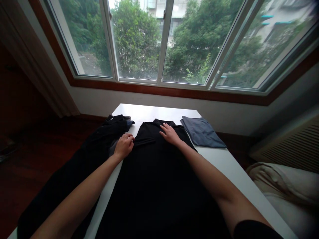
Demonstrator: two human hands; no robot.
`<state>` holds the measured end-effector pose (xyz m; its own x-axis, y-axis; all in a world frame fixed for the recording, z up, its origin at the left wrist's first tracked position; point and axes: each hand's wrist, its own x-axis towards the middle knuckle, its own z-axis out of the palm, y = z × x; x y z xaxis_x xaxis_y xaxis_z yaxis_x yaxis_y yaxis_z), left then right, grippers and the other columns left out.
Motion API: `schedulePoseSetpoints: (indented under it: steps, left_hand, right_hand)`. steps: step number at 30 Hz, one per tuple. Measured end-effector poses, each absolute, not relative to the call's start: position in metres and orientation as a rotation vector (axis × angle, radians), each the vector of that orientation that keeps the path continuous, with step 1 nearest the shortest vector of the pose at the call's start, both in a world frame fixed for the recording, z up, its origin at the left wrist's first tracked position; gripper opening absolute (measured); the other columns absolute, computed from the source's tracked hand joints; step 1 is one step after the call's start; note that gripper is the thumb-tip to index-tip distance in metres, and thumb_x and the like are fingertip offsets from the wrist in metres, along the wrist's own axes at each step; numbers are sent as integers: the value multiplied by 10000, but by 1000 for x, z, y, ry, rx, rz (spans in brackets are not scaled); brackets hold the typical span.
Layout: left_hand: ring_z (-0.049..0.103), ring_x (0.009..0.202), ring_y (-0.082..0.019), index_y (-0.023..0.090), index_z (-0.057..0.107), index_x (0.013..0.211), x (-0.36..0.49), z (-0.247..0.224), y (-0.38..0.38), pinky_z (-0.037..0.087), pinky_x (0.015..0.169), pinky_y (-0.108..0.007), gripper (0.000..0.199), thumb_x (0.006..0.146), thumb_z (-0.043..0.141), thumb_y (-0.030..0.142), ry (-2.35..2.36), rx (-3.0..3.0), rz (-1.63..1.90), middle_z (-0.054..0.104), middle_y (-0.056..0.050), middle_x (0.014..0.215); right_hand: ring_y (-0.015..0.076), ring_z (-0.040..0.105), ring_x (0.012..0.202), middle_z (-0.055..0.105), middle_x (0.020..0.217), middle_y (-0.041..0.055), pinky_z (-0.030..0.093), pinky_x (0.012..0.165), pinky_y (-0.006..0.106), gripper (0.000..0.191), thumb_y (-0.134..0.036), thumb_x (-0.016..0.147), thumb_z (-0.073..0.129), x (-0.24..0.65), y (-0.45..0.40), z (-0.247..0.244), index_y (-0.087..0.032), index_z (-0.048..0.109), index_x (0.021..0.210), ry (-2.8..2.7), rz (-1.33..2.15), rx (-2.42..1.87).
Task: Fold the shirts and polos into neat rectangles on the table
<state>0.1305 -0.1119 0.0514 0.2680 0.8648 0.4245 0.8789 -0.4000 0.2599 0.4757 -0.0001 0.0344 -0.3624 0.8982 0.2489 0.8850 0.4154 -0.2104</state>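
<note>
A black collared shirt (159,176) lies spread lengthwise on the white table, with its collar toward the window. My left hand (124,146) is at the shirt's left edge, its fingers curled closed on the cloth by a sleeve (146,141) that lies folded inward across the body. The fingertips are partly hidden. Just below the collar (164,122), my right hand (170,133) rests on the fabric with its fingers apart, holding nothing.
A heap of dark clothes (94,149) hangs over the table's left side. A folded grey-blue garment (203,131) lies at the back right of the white table (221,162). Beyond are a window and wall; a beige bundle (281,179) is at the right.
</note>
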Motion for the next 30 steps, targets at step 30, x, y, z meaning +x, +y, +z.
schedulePoseSetpoints:
  steps: [30]
  left_hand:
    - [355, 1509, -320, 183, 525, 1514, 234, 47, -79, 236, 1243, -511, 531, 1058, 476, 452, -1539, -2722, -354, 408, -151, 1645]
  right_hand:
    - [259, 547, 1392, 606, 1485, 117, 406, 1189, 392, 399, -380, 1024, 532, 610, -75, 14, -211, 694, 1346, -2048, 194, -1570]
